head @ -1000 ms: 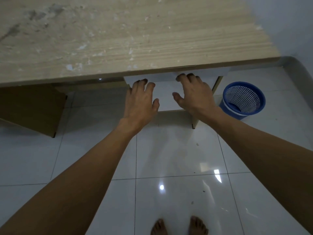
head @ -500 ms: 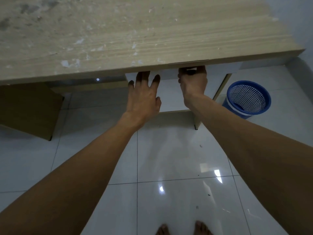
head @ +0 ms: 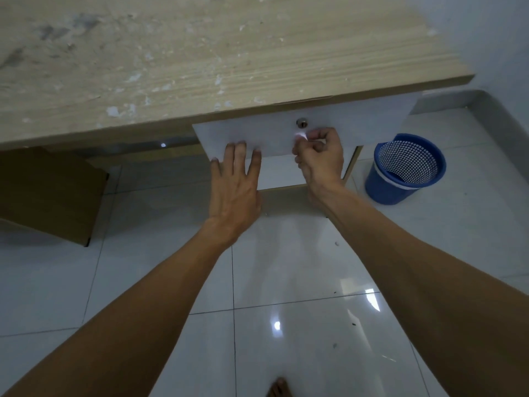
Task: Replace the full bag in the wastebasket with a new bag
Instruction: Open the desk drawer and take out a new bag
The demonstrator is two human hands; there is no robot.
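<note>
A blue mesh wastebasket [head: 406,170] stands on the floor to the right of the desk, and I see no bag in it. A white drawer front [head: 357,121] with a round lock [head: 301,122] hangs under the desk top. My left hand [head: 234,181] lies flat, fingers spread, with its fingertips on the drawer front's lower left edge. My right hand [head: 319,159] is just below the lock, fingers pinched on a small white thing [head: 300,136]; I cannot tell what it is. The wastebasket is well right of both hands.
The wooden desk top [head: 200,61] fills the upper view, its surface flecked with white. A brown side panel [head: 51,193] stands at the left. White glossy floor tiles [head: 286,267] lie below. A wall [head: 501,38] closes the right side. My bare toes [head: 279,388] show at the bottom.
My right hand came out from under the desk edge and now pinches a small white thing in front of the drawer. More of the drawer front and its lock show. My left hand slid lower.
</note>
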